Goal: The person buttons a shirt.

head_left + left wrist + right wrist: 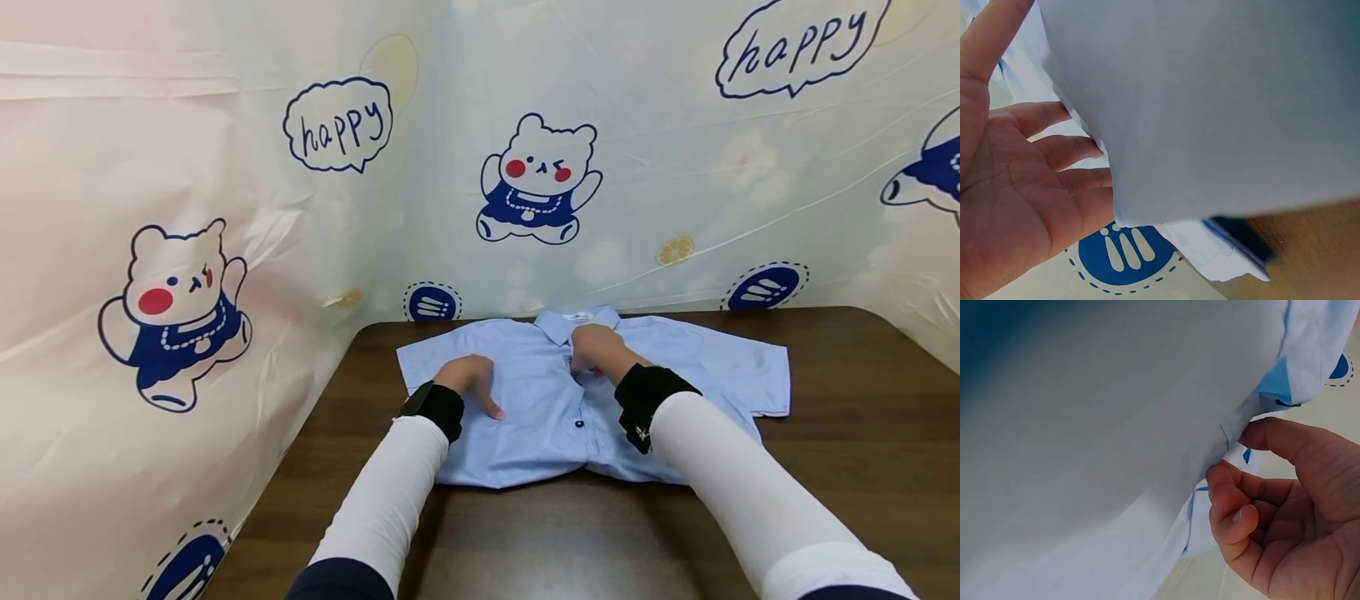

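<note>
A pale plastic sheet printed with cartoon bears (536,179), "happy" speech bubbles and dark blue round badges hangs as a backdrop behind and to the left of a dark brown wooden table (847,417). In the left wrist view one of those blue badges (1119,256) shows below the cloth.

On the table, close to its far edge, lies a light blue short-sleeved cotton shirt (536,417), spread flat with its front up, the collar (577,321) toward the backdrop and the sleeves out to either side. A small dark button (579,424) sits on the front placket, between the two forearms.

Both arms wear white sleeves with black wrist straps. The left hand (471,379) rests on the shirt's left chest panel, its fingers (1066,150) spread apart and nearly straight, the tips touching the fabric; the left wrist view shows the open palm beside a fold of the blue cloth.

The right hand (596,348) lies just below the collar at the top of the placket. Its fingers (1229,497) are curled, and the thumb and forefinger come together against the edge of the cloth near a seam, pinching the shirt there, as the right wrist view shows.
</note>
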{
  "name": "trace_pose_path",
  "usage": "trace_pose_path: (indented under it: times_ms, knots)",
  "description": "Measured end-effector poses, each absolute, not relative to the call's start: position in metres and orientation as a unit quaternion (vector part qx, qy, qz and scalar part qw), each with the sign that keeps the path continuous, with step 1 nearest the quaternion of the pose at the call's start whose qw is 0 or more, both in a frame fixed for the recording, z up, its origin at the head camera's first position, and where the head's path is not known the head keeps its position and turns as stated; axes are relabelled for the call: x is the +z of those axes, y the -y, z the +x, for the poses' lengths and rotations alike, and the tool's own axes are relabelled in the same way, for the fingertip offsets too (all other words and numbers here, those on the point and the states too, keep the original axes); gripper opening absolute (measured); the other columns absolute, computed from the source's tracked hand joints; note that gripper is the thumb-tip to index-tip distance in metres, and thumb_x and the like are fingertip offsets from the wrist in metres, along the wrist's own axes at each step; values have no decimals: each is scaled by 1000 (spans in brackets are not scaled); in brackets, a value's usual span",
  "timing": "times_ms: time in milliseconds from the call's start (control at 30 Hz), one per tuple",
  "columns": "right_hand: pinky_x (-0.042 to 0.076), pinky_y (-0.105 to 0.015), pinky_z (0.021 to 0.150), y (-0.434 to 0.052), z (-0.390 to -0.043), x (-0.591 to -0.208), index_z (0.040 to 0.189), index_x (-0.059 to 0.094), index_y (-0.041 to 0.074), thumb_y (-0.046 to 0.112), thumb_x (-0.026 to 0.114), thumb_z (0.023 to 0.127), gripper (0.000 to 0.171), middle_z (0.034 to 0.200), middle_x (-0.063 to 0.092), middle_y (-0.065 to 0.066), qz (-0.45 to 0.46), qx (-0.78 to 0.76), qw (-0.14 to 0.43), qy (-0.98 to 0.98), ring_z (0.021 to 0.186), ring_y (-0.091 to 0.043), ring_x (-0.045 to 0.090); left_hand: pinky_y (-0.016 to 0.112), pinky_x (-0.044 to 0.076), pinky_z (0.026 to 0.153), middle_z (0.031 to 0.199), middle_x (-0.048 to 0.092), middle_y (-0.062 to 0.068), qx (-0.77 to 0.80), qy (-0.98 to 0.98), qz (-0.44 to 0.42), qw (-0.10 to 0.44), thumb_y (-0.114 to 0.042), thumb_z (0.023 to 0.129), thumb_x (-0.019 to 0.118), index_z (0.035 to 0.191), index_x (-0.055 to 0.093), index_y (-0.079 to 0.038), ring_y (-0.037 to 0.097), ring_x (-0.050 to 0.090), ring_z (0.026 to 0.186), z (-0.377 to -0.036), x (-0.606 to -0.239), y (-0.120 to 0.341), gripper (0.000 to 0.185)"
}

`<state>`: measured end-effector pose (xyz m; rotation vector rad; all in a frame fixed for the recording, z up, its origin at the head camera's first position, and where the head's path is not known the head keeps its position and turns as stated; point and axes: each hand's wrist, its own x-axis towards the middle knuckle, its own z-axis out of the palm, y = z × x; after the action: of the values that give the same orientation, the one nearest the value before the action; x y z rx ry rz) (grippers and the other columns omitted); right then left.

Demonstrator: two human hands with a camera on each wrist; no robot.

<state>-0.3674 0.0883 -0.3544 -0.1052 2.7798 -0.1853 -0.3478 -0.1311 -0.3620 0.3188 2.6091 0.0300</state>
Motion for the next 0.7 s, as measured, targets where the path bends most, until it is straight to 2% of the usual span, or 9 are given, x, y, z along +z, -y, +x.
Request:
trace_pose_path:
  times_ms: [200,333,500,700]
  knots:
    - [46,-31,55,-90,-361,-356,87,64,6,33,64,93,27,78,62,-7,-71,-68,145,-985,62,-19,60,40,24,114,154,32,16,17,-961,115,251,-52,72,83,151,31,-3,29,28,142,-347,-365,134,107]
    - [46,-34,62,-89,-359,-359,89,65,6,35,62,94,29,80,60,-6,-80,-61,129,-986,71,-21,58,41,24,115,155,31,16,17,-960,119,254,-51,73,82,151,30,-3,29,27,143,-347,-366,134,106]
    - [45,-34,62,-87,-361,-358,91,64,6,23,60,94,18,84,60,-7,-73,-57,123,-988,73,-23,56,41,24,114,155,30,16,12,-959,124,255,-52,74,82,151,30,-3,28,26,143,-348,-364,133,105]
    - [46,-28,50,-94,-363,-353,89,62,4,15,60,91,11,85,61,-10,-41,-102,132,-985,59,-18,60,40,27,113,153,34,16,10,-960,128,250,-53,72,82,150,33,-2,28,30,141,-346,-363,131,105]
